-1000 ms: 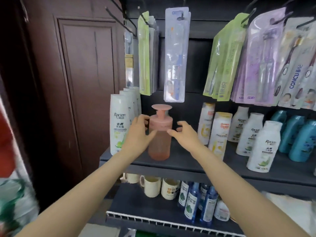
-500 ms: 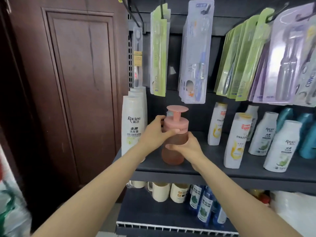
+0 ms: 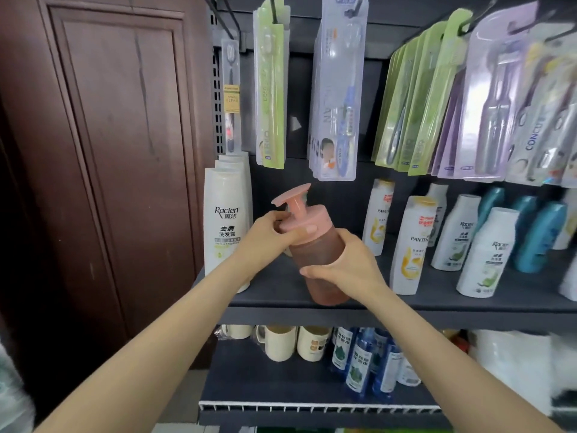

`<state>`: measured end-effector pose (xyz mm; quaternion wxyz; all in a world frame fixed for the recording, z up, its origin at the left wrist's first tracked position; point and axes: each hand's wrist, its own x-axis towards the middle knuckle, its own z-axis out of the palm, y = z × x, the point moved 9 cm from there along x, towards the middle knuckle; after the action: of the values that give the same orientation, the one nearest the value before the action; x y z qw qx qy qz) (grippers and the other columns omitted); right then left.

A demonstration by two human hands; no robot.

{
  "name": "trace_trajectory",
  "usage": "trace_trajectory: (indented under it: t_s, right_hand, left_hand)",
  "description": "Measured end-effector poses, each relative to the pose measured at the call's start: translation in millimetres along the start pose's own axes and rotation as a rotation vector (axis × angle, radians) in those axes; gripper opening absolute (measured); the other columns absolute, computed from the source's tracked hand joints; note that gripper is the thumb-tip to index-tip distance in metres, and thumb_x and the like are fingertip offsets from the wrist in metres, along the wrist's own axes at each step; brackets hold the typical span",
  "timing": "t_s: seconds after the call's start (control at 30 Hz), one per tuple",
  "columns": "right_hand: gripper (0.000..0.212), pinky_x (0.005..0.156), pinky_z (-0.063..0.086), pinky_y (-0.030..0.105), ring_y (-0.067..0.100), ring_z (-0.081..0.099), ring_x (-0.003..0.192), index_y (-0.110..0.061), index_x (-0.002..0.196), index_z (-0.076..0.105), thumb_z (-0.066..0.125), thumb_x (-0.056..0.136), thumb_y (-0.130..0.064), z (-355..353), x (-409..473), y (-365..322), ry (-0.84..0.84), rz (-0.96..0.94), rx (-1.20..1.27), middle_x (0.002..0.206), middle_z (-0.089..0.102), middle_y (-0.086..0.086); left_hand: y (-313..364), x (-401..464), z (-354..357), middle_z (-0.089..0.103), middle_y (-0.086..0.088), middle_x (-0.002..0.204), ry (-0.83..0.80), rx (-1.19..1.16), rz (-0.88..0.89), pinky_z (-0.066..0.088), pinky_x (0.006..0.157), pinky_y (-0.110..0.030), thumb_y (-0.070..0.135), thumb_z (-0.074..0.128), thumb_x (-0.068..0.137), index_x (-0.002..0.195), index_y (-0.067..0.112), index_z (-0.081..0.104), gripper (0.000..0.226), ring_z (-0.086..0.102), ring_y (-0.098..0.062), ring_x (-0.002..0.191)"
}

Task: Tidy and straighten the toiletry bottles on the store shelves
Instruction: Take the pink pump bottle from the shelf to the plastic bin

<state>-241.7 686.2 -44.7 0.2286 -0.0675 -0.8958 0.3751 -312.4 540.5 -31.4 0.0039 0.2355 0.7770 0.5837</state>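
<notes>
Raclen bottle (image 3: 227, 226) stands far left | your left hand (image 3: 265, 235) grips the pink pump bottle (image 3: 315, 254) at its cap, tilted over the shelf (image 3: 437, 304) | your right hand (image 3: 346, 264) wraps its body | Pantene bottle (image 3: 413, 245) right.

Head camera faces the shelf (image 3: 468, 303) closely, looking slightly down.

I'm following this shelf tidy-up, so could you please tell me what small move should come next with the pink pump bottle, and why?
Probably tip it upright and set it flat on the shelf. The pink pump bottle leans left, its pump head off vertical, while the left hand grips its cap and the right hand wraps its body. The neighbouring white shampoo bottles stand straight.
</notes>
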Motion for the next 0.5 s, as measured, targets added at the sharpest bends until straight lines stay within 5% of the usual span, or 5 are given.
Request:
trace_trajectory:
  t_s: [0.23, 0.37, 0.5]
  right_hand:
    - [0.084, 0.086, 0.052, 0.039, 0.015, 0.055, 0.104, -0.027, 0.124, 0.049, 0.084, 0.052, -0.051, -4.2, -15.3, -6.8, 0.001, -0.044, -0.085, 0.115, 0.057, -0.006]
    - [0.082, 0.085, 0.051, 0.036, 0.014, 0.055, 0.102, -0.027, 0.122, 0.050, 0.084, 0.052, -0.050, -3.9, -20.9, -5.6, 0.001, -0.035, -0.076, 0.114, 0.058, -0.006]
    - [0.082, 0.084, 0.052, 0.037, 0.013, 0.057, 0.101, -0.028, 0.121, 0.052, 0.083, 0.049, -0.053, -3.4, -26.0, -3.8, 0.005, -0.014, -0.043, 0.112, 0.060, -0.008]
  left_hand:
    - [3.2, -18.5, -0.3, 0.064, 0.006, 0.102, 0.010, -0.178, -0.015, 0.054, 0.088, -0.032, 0.029, 0.072, 0.080, 0.117, 0.018, 0.053, 0.043, 0.063, -0.007, 0.096]
    - [1.7, -22.9, -7.2, 0.064, 0.006, 0.102, 0.023, -0.162, -0.021, 0.051, 0.093, -0.035, 0.035, 0.071, 0.079, 0.109, 0.022, 0.053, 0.038, 0.062, -0.011, 0.100]
    - [4.5, -26.5, -7.0, 0.063, 0.008, 0.104, 0.002, -0.120, -0.018, 0.050, 0.094, -0.034, 0.044, 0.068, 0.079, 0.122, 0.018, 0.054, 0.052, 0.061, -0.007, 0.099]
